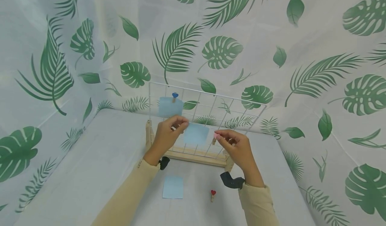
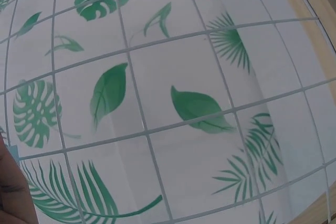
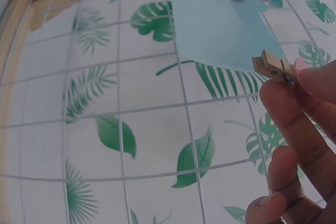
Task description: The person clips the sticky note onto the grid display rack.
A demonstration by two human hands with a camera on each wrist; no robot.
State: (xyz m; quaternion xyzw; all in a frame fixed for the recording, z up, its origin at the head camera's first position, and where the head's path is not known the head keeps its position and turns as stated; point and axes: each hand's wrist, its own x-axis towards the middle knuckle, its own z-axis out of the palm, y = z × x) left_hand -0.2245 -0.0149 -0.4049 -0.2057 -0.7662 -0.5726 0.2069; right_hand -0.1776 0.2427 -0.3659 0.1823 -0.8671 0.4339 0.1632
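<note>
My left hand (image 1: 169, 132) pinches a light blue paper square (image 1: 197, 134) by its upper left corner, in front of a white wire grid (image 1: 211, 110). To the right of the paper, my right hand (image 1: 236, 145) pinches a small wooden clothespin (image 3: 274, 67) with a pink piece on it between thumb and forefinger. The clothespin's tip points toward the paper's edge in the right wrist view. Another blue paper square (image 1: 169, 107) hangs at the grid's upper left, under a clothespin with a blue heart (image 1: 175, 95). Only a bit of my left hand shows in the left wrist view.
The grid stands in a wooden base (image 1: 196, 157) on a white table (image 1: 99, 172). Nearer me lie a blue paper square (image 1: 173, 187) and a clothespin with a red heart (image 1: 212, 195). A leaf-patterned white curtain (image 1: 259, 45) surrounds the table.
</note>
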